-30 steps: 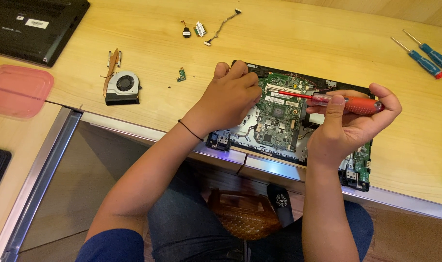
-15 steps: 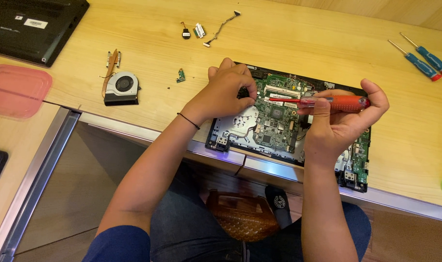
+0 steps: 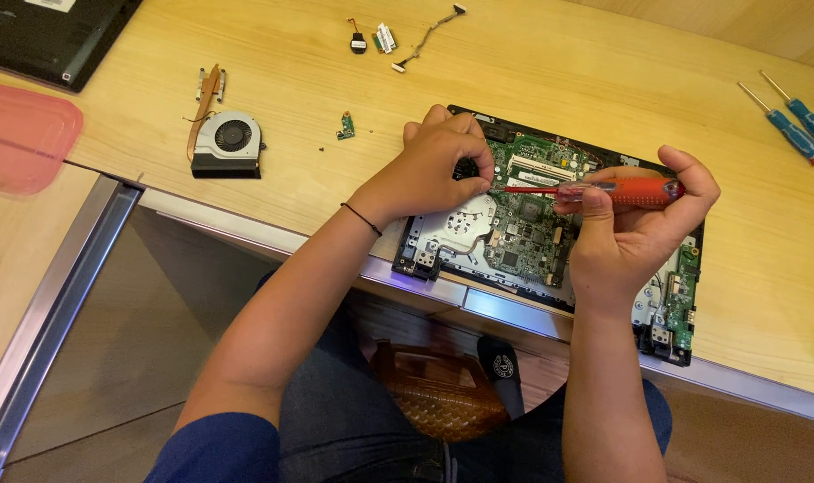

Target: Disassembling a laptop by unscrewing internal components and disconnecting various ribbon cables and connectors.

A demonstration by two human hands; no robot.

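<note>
The right hand [image 3: 635, 237] grips a red screwdriver [image 3: 603, 189] lying sideways, tip pointing left at the left hand [image 3: 438, 165], which pinches something small on the open laptop board [image 3: 532, 228].

The left hand [image 3: 438, 165] rests curled on the green circuit board of an opened black laptop base [image 3: 532, 224] on the pale wooden table [image 3: 291, 107]. The right hand [image 3: 635, 228] grips a red-handled screwdriver [image 3: 603, 190], lying level, tip toward the left fingers. A grey cooling fan [image 3: 228, 143] sits well apart.
</note>
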